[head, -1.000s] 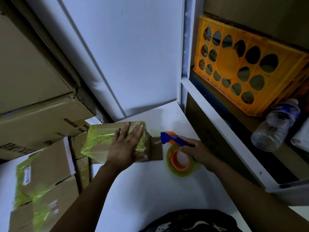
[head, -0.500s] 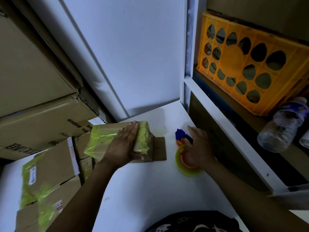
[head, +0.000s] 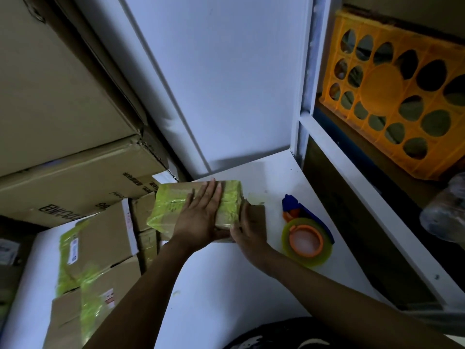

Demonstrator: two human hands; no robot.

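Note:
A small cardboard parcel (head: 171,205) wrapped in yellow-green tape lies on the white table (head: 226,285). My left hand (head: 201,217) presses flat on its top with straight fingers. My right hand (head: 247,230) touches the parcel's right end, by its open brown flap (head: 259,217). A tape dispenser (head: 305,238) with a blue handle, an orange hub and a yellow-green roll lies by itself on the table, right of my right hand.
Stacked cardboard boxes (head: 83,248), some taped yellow-green, fill the left side. A white shelf frame (head: 352,197) runs along the right, holding an orange crate (head: 392,96) and a plastic bottle (head: 445,212). A white panel (head: 226,84) stands behind the table.
My right hand has let go of the tape dispenser, left it on the table and moved left to the parcel's end. The left hand has stayed on the parcel.

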